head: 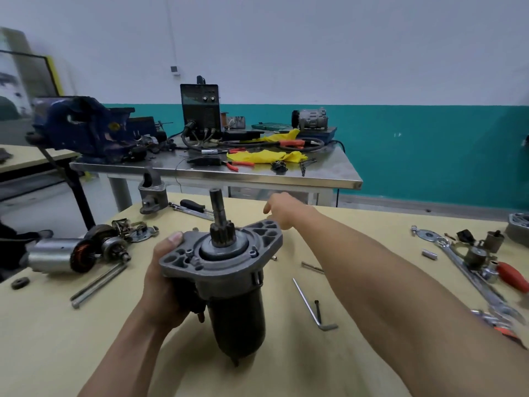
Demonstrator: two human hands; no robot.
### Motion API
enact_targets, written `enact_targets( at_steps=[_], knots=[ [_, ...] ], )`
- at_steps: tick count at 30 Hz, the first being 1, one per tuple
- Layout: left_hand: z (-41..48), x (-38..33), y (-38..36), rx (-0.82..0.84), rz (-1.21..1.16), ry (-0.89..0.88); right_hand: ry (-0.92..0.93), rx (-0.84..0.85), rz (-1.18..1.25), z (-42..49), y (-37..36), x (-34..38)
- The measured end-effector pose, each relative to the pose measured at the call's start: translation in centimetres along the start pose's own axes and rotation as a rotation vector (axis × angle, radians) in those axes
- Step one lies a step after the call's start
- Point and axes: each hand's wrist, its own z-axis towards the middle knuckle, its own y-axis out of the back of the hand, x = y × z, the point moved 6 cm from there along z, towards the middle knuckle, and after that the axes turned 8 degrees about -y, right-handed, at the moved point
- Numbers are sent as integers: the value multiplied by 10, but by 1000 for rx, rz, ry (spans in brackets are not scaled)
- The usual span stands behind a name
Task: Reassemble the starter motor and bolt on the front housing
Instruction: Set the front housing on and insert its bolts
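Observation:
A starter motor [229, 296] stands upright on the yellow table [372, 233], black body down and grey aluminium flange up, with its pinion shaft [219, 213] pointing at the ceiling. My left hand [163, 276] grips it from the left, thumb over the flange edge. My right hand [282, 209] is stretched out past the flange toward the table's far side, fingers loosely extended and holding nothing that I can see. The grey front housing [153, 193] stands at the far edge of the table. An Allen key [310, 306] lies to the right of the motor.
A second armature and motor case [65, 255] with two long bolts [98, 283] lie at the left. A ratchet handle [191, 209] lies behind the motor. Wrenches, sockets and a red-handled tool [486, 270] crowd the right. A steel bench [257, 174] with a vise stands behind.

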Motion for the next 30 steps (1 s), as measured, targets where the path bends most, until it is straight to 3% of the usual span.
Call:
enact_targets(
  at_steps=[6,13,15,17,19,25,30],
  knots=[
    [1,0,-9,68,12,-6,-98,95,-52,30,-27,3],
    [-1,-3,-17,166,-12,8,89,103,-42,-21,-3,18],
    [-3,-6,-22,211,-7,-12,145,97,163,-55,32,19],
    [-4,-12,-31,254,3,-30,167,181,510,-93,75,16],
    [-6,-14,-40,301,13,-32,205,261,673,-133,114,12],
    [-10,-16,-56,354,-15,-55,287,311,417,-210,167,19],
    [-9,-18,-57,327,-2,-80,315,171,194,-227,171,43]
  ],
)
